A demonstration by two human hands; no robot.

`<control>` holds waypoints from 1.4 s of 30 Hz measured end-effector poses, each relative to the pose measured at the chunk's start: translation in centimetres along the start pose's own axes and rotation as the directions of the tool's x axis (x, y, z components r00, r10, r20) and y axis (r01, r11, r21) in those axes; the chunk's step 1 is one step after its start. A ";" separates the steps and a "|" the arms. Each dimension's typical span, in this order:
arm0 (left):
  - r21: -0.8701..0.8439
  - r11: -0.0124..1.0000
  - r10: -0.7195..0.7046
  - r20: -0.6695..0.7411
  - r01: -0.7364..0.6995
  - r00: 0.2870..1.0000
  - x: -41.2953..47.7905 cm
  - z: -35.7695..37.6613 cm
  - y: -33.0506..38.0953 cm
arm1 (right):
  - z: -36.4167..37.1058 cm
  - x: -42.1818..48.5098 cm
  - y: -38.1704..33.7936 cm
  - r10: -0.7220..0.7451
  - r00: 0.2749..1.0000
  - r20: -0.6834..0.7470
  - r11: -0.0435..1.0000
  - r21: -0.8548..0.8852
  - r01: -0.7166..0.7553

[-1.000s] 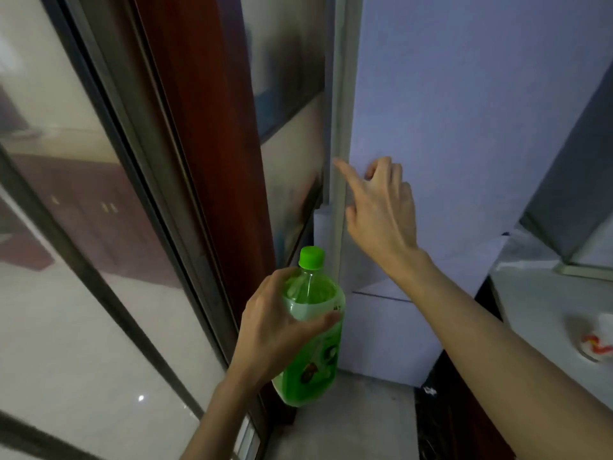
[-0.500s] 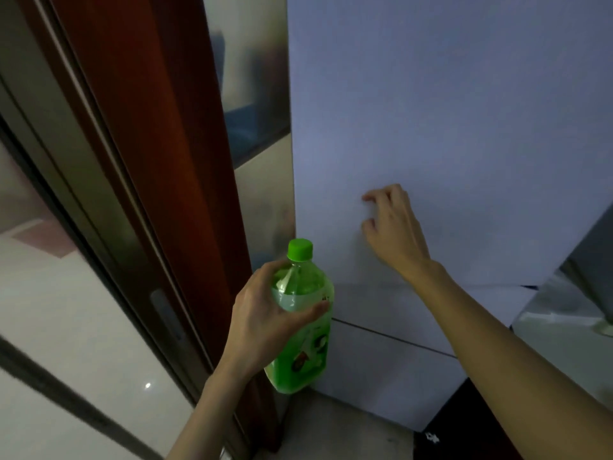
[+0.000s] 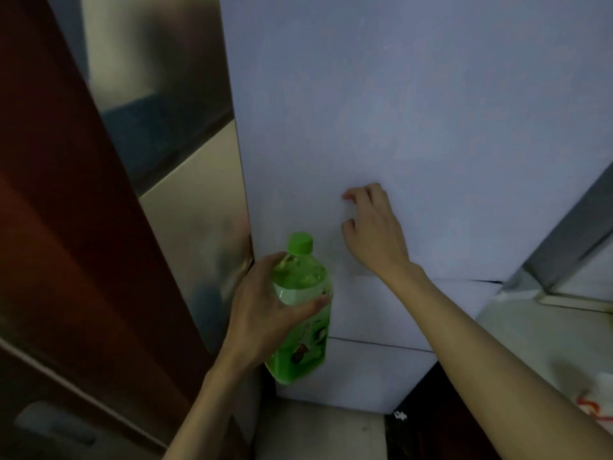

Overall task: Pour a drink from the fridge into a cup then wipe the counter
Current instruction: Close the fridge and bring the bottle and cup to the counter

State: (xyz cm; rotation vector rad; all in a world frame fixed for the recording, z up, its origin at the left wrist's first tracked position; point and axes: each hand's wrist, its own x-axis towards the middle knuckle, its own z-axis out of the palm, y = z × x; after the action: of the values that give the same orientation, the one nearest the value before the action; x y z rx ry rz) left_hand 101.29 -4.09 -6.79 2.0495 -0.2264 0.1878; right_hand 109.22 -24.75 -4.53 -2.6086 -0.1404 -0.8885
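The green bottle (image 3: 306, 340) hangs upright in the air at about 6 o'clock of the view, just in front of the lower left corner of the pale fridge (image 3: 414, 111). Its green cap (image 3: 300, 243) is screwed on and points to 12 o'clock. Green liquid fills it up to the shoulder, and a label with dark markings wraps its body.

The left hand (image 3: 265, 307) grips the bottle around the shoulder from 9 o'clock, with the thumb across the near side and the fingers curled round the far side. The right hand (image 3: 374, 234) is at 1 o'clock from the cap, apart from the bottle. Its fingers are loosely bent with the tips against the fridge door, and it holds nothing. The two hands are apart, with the cap between them and lower.

The fridge door lies flush. Two thin seams run across the front below the right wrist, marking off lower panels.

At 9 o'clock from the bottle a shiny metal panel (image 3: 172, 94) stands beside the fridge, and further out a red-brown door frame (image 3: 66, 194). At 3 to 4 o'clock a pale bench (image 3: 530, 333) meets the side of the fridge. A white thing with red marks (image 3: 597, 400) lies at the view's edge on it, too cut off to name. Grey floor (image 3: 315, 433) shows at 6 o'clock under the fridge.
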 end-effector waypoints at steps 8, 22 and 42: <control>-0.037 0.999 0.023 0.130 -0.018 0.991 5.0 0.6 -2.2 | 2.1 0.5 2.4 0.025 0.999 0.047 1.000 0.010 -0.025; -0.130 0.983 0.173 0.412 -0.130 0.895 7.0 9.1 0.4 | -4.0 -7.0 10.0 0.368 0.928 0.059 0.925 -0.121 -0.360; -0.207 0.943 0.330 0.697 -0.262 0.637 0.9 33.6 8.9 | -16.7 -27.6 29.7 0.927 0.348 0.139 0.374 -0.336 -0.864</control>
State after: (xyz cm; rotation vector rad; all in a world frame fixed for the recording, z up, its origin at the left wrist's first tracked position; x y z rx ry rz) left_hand 101.24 -37.94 -14.62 1.8865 -1.0605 -0.4573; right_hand 84.17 -57.81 -18.63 -2.3481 1.3033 -0.0414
